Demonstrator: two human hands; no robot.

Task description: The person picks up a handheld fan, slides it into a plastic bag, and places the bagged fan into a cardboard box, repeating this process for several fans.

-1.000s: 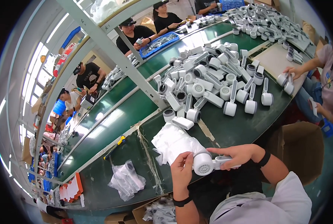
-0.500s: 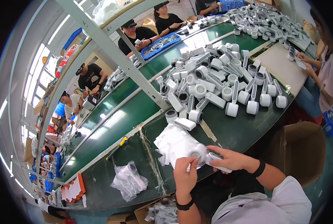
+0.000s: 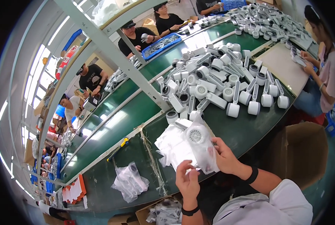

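Note:
My right hand [image 3: 228, 159] grips a white handheld fan [image 3: 196, 135] through a clear plastic bag [image 3: 208, 159] drawn around it. The fan's round grille faces up inside the film, above a stack of white plastic bags [image 3: 170, 144]. Close to the bag's lower end is my left hand [image 3: 188, 183], its thumb and fingers apart and holding nothing that I can see. Beyond the stack lies a large heap of similar white fans [image 3: 212, 88]. Another bagged fan [image 3: 130, 182] rests on the green table to the left.
A yellow-and-black tool [image 3: 118, 149] lies left of the stack. Orange-and-white cards [image 3: 74, 190] sit at the table's left end. Open cardboard boxes stand below the table, one [image 3: 306, 153] at right. A metal post [image 3: 126, 62] rises beyond the table. Co-workers sit across and at right.
The fan has gone into the clear bag and moved up and away from me. My left hand has come off the fan's head; my right hand now holds it through the film.

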